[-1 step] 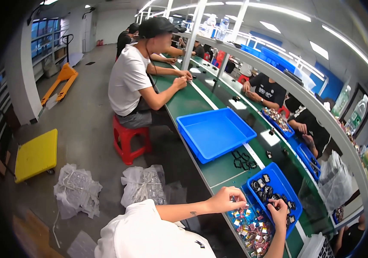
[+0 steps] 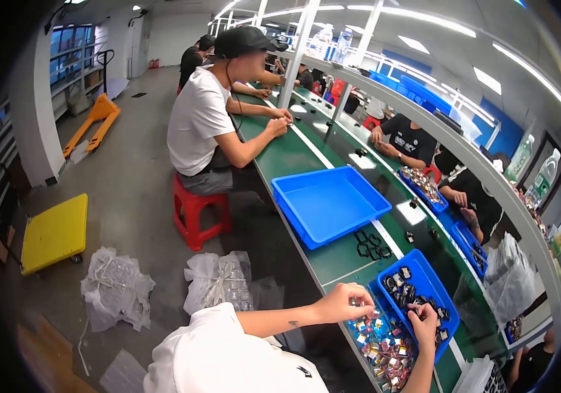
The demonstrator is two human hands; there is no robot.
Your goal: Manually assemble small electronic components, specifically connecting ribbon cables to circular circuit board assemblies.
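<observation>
Along the near end of the green worktop (image 2: 293, 157), the person in a white shirt is working over a blue bin (image 2: 424, 278) holding small black parts and, at its near side, a heap of small multicoloured pieces (image 2: 378, 344). Left hand (image 2: 340, 302) is curling closed, fingertips pinching something small at the bin's near-left rim; what it is cannot be made out. Right hand (image 2: 423, 319) is resting on the black parts (image 2: 401, 285), fingers bent down among them; whether it is gripping one cannot be told. Just beyond the bin, a few black ring-shaped parts (image 2: 367, 243) are lying on the worktop beside a large shallow blue tray (image 2: 329, 203). Farther along, another person in a white shirt (image 2: 198, 118) is sitting on a red stool (image 2: 195, 209).
</observation>
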